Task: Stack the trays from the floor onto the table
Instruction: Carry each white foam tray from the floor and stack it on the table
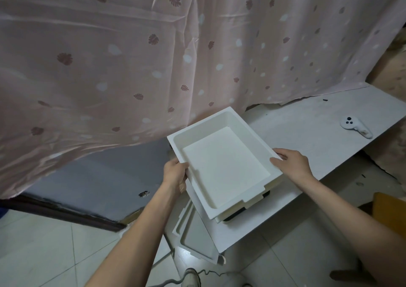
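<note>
Hands on both sides of a smooth white rectangular tray (222,166): the left hand (175,175) curls round its near-left rim, the right hand (290,161) pinches the right rim with its fingers. It sits tilted atop more white trays (252,203) on the pale matte table (307,133). Another white tray (193,236) lies on the glossy tiled floor (55,253), near left. A white controller (356,128) rests far right.

Your left hand (175,177) grips left rim of white tray (222,166), thumb over top edge, fingers curled beneath. Your right hand (290,161) holds opposite rim, thumb lying along edge, fingers wrapped over outer side. Both forearms bare, reaching forward from lower frame, left one angled up-right, right one angled up-left. Wrists near level with each other.
</note>
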Available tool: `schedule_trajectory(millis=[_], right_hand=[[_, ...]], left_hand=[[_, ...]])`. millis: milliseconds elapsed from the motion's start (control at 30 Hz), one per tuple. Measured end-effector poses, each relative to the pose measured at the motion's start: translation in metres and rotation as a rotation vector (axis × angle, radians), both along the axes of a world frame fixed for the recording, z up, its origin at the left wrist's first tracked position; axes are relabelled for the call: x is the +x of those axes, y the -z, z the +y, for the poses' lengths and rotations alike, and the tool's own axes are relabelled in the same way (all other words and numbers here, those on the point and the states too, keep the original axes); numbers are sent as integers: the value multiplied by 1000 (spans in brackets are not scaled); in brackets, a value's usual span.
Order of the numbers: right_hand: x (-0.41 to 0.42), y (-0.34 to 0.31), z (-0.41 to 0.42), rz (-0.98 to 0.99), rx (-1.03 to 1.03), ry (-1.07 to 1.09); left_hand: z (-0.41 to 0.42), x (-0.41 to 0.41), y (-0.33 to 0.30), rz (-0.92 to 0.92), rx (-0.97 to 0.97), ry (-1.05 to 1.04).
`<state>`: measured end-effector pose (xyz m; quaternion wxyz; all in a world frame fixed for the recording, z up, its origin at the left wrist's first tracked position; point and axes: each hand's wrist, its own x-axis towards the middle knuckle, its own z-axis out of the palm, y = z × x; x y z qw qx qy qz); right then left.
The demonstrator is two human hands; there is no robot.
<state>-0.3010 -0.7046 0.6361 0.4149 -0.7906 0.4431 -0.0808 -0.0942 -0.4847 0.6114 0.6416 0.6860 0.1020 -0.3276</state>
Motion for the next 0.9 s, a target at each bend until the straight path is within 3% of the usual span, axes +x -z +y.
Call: schedule_trajectory(millis=[233,667,900], right_hand=[[8,21,-6,50,-144,-68],[5,42,-15,103,-189,-72],[6,51,-18,87,-189,-79]], left_hand=[[-2,-1,13,-52,58,77],[-16,5,22,-98,149,160],[-15,2,35,-150,325,194]])
